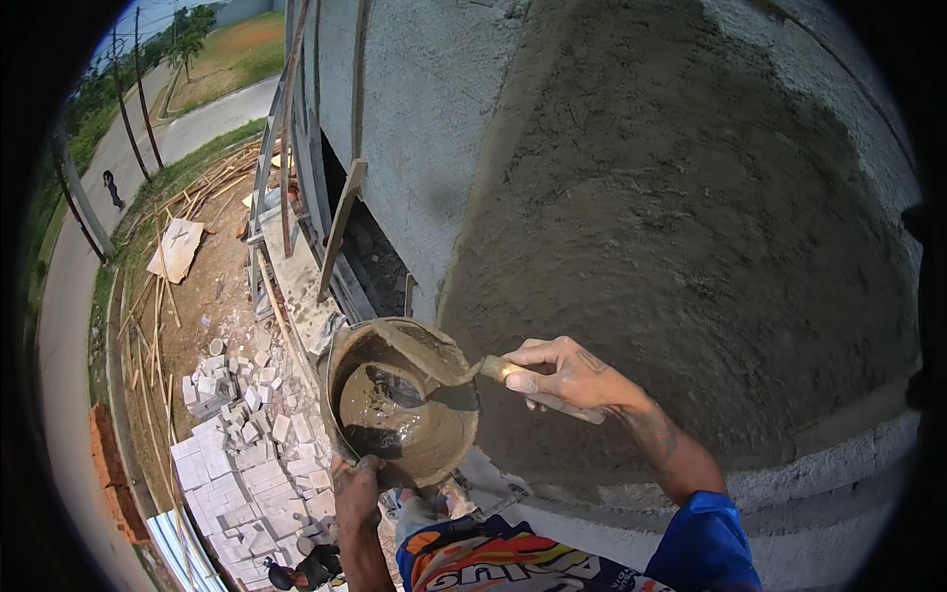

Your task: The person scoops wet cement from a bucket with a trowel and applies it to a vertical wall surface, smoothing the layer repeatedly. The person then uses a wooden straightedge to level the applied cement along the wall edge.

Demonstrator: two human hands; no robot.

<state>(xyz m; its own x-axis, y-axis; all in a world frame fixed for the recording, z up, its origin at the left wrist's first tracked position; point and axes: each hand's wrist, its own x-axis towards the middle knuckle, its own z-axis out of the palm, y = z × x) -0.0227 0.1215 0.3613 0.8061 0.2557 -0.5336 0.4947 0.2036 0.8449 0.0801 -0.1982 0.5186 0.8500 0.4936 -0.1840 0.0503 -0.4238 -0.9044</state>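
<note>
My left hand [357, 490] is closed on the near rim of a round, mortar-smeared bucket [456, 434]. Wet grey mortar [365, 407] lies inside it, with a shiny, watery patch. My right hand [564, 375] is wrapped round the handle of a trowel [419, 347]. Its mortar-coated blade reaches left over the bucket's far rim, partly above the opening. Beyond both hands rises a wall with a broad coat of wet, dark grey mortar [671, 237]. Paler, rougher wall [424, 128] borders this coat on the left.
An upright board [342, 229] leans beside a dark wall opening left of the bucket. Far below lie stacked pale blocks [242, 483], loose timber and orange bricks [116, 474]. One person [306, 569] is down at the bottom, another [113, 189] on the road. A ledge [789, 513] runs along the wall's foot.
</note>
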